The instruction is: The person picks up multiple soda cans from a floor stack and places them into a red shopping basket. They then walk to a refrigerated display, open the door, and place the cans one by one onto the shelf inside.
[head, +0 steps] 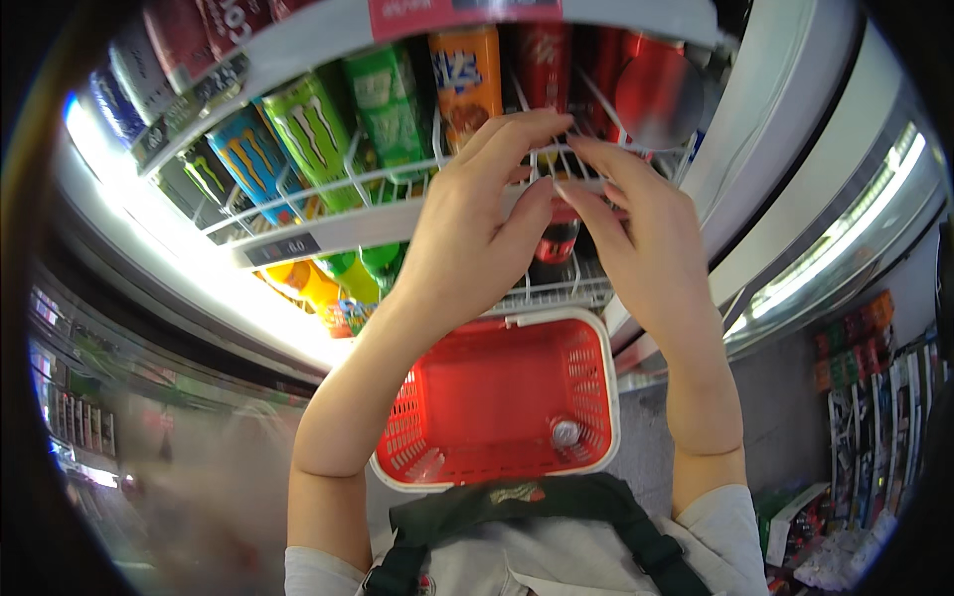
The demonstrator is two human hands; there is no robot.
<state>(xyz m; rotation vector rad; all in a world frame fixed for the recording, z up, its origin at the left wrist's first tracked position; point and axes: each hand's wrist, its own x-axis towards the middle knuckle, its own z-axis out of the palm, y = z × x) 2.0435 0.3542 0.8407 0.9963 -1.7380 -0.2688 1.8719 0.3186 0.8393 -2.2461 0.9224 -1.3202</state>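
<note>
Both hands are raised before a lit drinks cooler, fingertips close together at a wire shelf front [417,175]. My left hand [492,186] has curved fingers and a thumb apart from them, and nothing shows in it. My right hand [633,201] is curved likewise, facing it, with nothing visible in its grasp. Past the hands stand an orange Fanta can [467,82], a red can [544,67], a green can [387,104] and Monster cans in green [309,134] and blue [253,160]. Below, a red shopping basket [496,387] holds a can with a silvery top [566,433].
Bottles with orange contents [302,287] and a dark bottle with a red cap [555,242] stand on the lower shelf. A price rail [343,231] crosses below the cans. White cooler door frames [797,156] rise at right. Stocked shelves [876,417] stand beyond, at lower right.
</note>
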